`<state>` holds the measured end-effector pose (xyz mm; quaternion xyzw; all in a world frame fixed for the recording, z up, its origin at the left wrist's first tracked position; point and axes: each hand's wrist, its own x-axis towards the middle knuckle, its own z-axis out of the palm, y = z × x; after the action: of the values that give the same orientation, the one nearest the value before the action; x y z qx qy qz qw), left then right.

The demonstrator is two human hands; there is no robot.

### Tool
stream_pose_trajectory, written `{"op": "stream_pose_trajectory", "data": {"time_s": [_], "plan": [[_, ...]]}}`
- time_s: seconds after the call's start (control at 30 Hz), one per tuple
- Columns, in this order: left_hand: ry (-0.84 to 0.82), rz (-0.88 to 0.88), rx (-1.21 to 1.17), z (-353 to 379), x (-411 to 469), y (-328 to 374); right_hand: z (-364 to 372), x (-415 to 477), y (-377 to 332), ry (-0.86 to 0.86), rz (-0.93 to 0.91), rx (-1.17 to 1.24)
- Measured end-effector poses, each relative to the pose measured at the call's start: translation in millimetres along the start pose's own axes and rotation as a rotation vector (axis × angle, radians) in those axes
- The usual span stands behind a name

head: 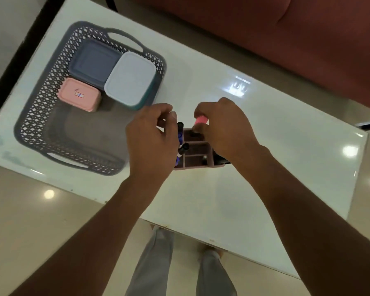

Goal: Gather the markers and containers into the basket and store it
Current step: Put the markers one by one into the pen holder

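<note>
Grey lattice-patterned basket holds 3 containers (slate-blue, white, pink); glossy white table.

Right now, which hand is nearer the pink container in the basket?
Left. The left hand hovers just outside the basket, right of the pink container; the right hand is farther right, over the pink organizer.

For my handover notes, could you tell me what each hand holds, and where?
The right hand pinches a pink-capped marker just below its cap, above the organizer. Whether the left hand grips anything cannot be told.
</note>
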<state>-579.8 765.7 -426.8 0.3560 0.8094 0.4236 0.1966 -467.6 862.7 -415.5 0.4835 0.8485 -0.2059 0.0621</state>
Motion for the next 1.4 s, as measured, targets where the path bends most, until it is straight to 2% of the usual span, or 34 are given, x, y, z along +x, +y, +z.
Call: {"op": "stream_pose_trajectory", "data": {"time_s": [0.17, 0.33, 0.53, 0.73, 0.8, 0.87, 0.93, 1.0, 1.07, 1.17, 1.27, 1.4], "plan": [[-0.091, -0.105, -0.019, 7.0, -4.0, -28.1, 26.7, 7.1, 4.7, 0.017, -0.02, -0.204], [-0.136, -0.178, -0.021, 7.2, -15.6, -45.2, 27.3, 10.0, 3.4, 0.053, -0.102, -0.292], [-0.188, -0.222, 0.01, 10.6, -21.8, -50.8, 35.6, 3.0, 1.3, -0.099, -0.077, -0.35], [-0.237, -0.236, 0.002, 19.7, -23.6, -58.6, 40.3, 3.3, 6.0, -0.067, -0.09, -0.356], [-0.25, -0.264, -0.036, 21.0, -26.0, -59.1, 36.6, -1.3, 10.6, 0.064, -0.091, -0.214], [-0.252, -0.306, -0.06, 21.8, -27.9, -59.4, 30.1, -9.0, 19.5, 0.275, -0.022, 0.027], [-0.268, -0.369, -0.084, 22.7, -29.9, -58.0, 22.7, -20.1, 33.7, 0.44, 0.154, 0.264], [-0.3, -0.479, -0.169, 25.5, -31.0, -58.6, 25.3, -29.4, 51.1, 0.516, 0.373, 0.429], [-0.347, -0.608, -0.299, 27.9, -30.6, -57.2, 36.1, -38.0, 63.5, 0.403, 0.603, 0.612], [-0.416, -0.722, -0.394, 28.4, -24.8, -52.9, 56.0, -48.2, 64.5, 0.041, 0.789, 1.1], [-0.473, -0.748, -0.441, 28.3, -19.3, -45.4, 61.7, -53.9, 53.0, -0.075, 0.719, 1.281], [-0.463, -0.768, -0.469, 23.7, -17.7, -38.7, 57.4, -57.7, 41.5, -0.065, 0.649, 1.242]]}}
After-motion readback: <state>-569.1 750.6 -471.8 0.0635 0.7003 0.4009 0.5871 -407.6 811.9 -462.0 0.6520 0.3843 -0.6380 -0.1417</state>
